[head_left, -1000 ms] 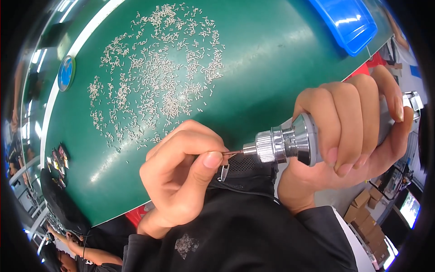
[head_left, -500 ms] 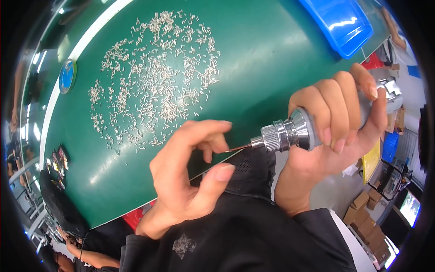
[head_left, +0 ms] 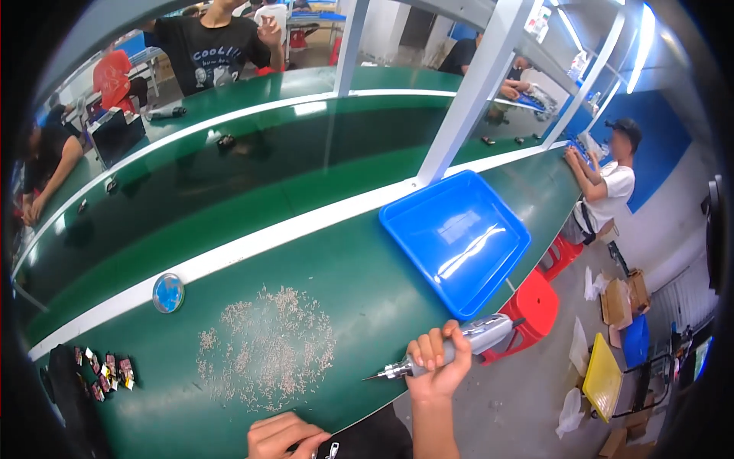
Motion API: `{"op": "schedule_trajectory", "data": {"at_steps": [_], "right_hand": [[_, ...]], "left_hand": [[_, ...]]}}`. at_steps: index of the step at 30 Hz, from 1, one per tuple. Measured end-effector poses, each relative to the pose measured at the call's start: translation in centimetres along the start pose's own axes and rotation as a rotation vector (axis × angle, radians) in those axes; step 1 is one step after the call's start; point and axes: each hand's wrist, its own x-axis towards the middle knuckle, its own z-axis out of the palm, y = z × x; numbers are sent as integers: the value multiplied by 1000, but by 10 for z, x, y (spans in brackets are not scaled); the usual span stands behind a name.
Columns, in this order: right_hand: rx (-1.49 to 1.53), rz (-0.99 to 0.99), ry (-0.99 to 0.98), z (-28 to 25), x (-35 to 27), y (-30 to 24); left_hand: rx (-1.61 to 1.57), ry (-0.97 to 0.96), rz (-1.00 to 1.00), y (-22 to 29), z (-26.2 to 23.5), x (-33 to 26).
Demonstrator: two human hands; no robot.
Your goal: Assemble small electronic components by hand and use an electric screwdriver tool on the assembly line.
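My right hand (head_left: 440, 366) is wrapped round a silver-grey electric screwdriver (head_left: 488, 333), held over the front edge of the green table (head_left: 367, 294). Its thin bit points left and slightly down, toward many tiny silvery rod-shaped pieces (head_left: 267, 348), too small to tell whether they are screws or pins. These lie scattered in a wide patch on the tabletop. My left hand (head_left: 284, 437) is low at the front edge, just below the patch. Its fingers are curled together with the thumb against them, and whatever they may hold is hidden.
A blue tray (head_left: 459, 229) lies beyond my right hand. Left stand a round blue-filled dish (head_left: 168, 293), small dark packets (head_left: 107, 372) and a black bag (head_left: 73, 398). White posts (head_left: 478, 84) rise behind; a conveyor (head_left: 252, 149) runs beyond. Red stools (head_left: 527, 306) and co-workers are around.
The view has lifted, showing more of the table and room. My left hand has left the screwdriver's bit and its fingers have closed. My right hand still grips the screwdriver.
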Motion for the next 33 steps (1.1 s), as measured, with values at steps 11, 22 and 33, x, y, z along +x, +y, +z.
{"op": "schedule_trajectory", "data": {"at_steps": [11, 22, 33], "right_hand": [[60, 15, -63, -3, 14, 5], [203, 148, -75, -11, 10, -7], [306, 212, -39, -1, 7, -13]], "left_hand": [[336, -219, 295, 26, -40, 90], [82, -320, -110, -124, 86, 407], [17, -437, 21, -168, 195, 547]]}}
